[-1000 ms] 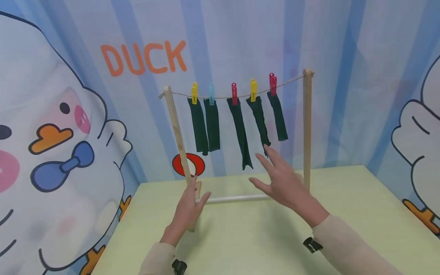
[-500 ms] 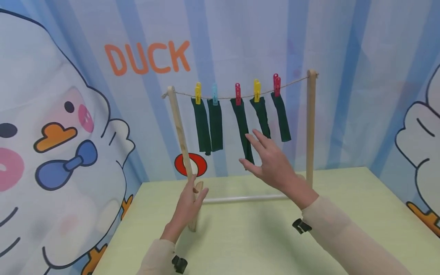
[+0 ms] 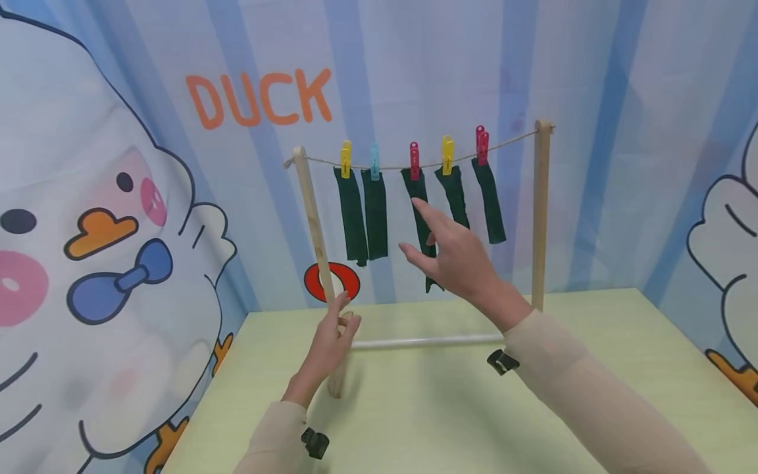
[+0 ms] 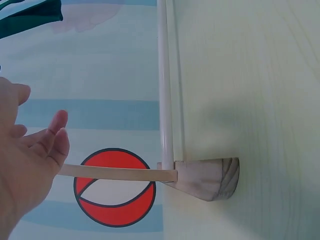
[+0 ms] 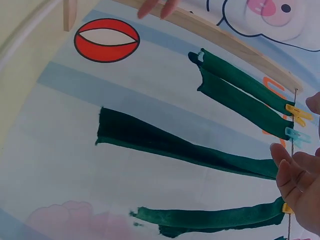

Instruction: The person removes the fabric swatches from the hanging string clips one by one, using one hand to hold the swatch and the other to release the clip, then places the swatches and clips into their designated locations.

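Several dark green cloth strips hang from a string, held by yellow, light blue and red clothespins. My right hand (image 3: 462,257) is raised in front of the middle strip (image 3: 422,230), its index finger pointing up toward the red clothespin (image 3: 414,161); it holds nothing. The hand partly covers that strip and the lower end of the strip (image 3: 454,194) beside it. In the right wrist view, two strips (image 5: 245,102) hang beyond the fingertips. Low at the wooden left post (image 3: 314,210), my left hand (image 3: 326,342) has its fingers loosely bent and overlaps the post, gripping nothing.
A right post (image 3: 541,210) holds up the string's other end. A white rod (image 3: 426,342) joins the two sides low over the pale yellow tabletop (image 3: 450,408). A wooden foot (image 4: 205,180) bears the left post. Behind hangs a striped blue curtain (image 3: 438,66) with duck drawings.
My right hand has moved left and up, from the fourth strip to the middle one, its index finger now stretched out. My left hand stays near the post with its fingers bent slightly more.
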Demonstrator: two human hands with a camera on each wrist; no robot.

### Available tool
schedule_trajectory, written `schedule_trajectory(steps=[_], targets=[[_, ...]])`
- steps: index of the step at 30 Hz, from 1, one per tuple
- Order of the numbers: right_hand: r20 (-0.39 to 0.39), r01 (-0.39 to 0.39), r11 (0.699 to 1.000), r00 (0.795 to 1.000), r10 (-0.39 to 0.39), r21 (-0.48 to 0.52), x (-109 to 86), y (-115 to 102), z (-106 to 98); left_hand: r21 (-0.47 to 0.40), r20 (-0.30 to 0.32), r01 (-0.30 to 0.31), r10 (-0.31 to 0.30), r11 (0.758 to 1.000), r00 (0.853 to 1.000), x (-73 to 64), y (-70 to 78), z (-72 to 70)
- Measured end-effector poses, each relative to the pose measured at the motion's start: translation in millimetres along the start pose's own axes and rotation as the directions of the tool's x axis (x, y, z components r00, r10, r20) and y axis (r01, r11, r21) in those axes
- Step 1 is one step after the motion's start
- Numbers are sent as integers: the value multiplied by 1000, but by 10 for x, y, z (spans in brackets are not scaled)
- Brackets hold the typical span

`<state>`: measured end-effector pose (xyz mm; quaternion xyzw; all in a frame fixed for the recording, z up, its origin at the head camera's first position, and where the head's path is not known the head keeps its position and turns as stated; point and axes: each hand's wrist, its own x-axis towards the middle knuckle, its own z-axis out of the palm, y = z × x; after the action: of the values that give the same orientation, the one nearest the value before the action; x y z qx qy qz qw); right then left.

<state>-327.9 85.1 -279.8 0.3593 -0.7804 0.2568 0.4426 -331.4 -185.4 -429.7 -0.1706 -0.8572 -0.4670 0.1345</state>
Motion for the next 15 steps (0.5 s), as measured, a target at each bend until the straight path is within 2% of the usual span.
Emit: schedule_trajectory(steps=[3, 9, 15], targets=[[-7, -4, 1000, 1000, 4, -2, 82, -14, 11, -14, 22, 30, -29, 999, 999, 15, -12, 15], [-14, 52, 998, 999, -52, 45, 263, -35, 34, -34, 9, 13, -12, 999, 1000, 58, -22, 35], [-11, 90, 992, 996, -89, 84, 450, -62, 48, -60, 11, 35, -34, 998, 999, 132, 11, 23]])
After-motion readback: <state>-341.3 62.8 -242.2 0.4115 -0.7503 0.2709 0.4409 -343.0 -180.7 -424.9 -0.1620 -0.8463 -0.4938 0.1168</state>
